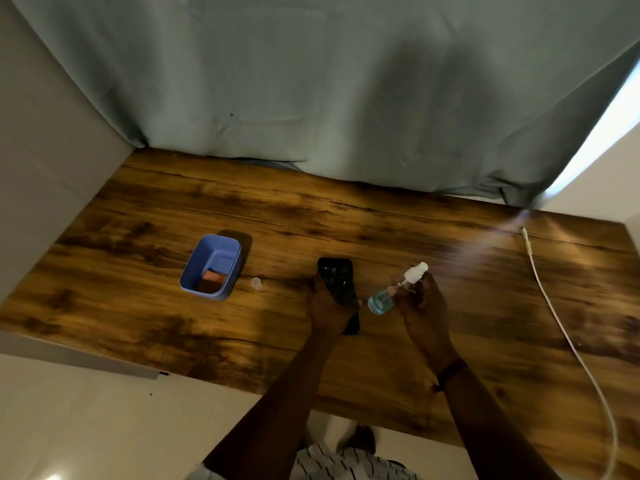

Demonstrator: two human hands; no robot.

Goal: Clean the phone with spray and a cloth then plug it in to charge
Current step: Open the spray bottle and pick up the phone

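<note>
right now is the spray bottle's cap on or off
Off: the white nozzle is bare, and a small clear cap sits on the table.

lower half of phone [335,277] behind left hand [330,310]; cable [526,242] off bottom edge

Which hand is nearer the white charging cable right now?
Right. The right hand, holding the spray bottle, sits left of the charging cable, apart from it; the left hand, holding the phone, is farther left.

Blue tub [205,258] on wooden table [138,306]; clear cap [256,283] just beside; grey-green curtain [311,81] behind.
</note>
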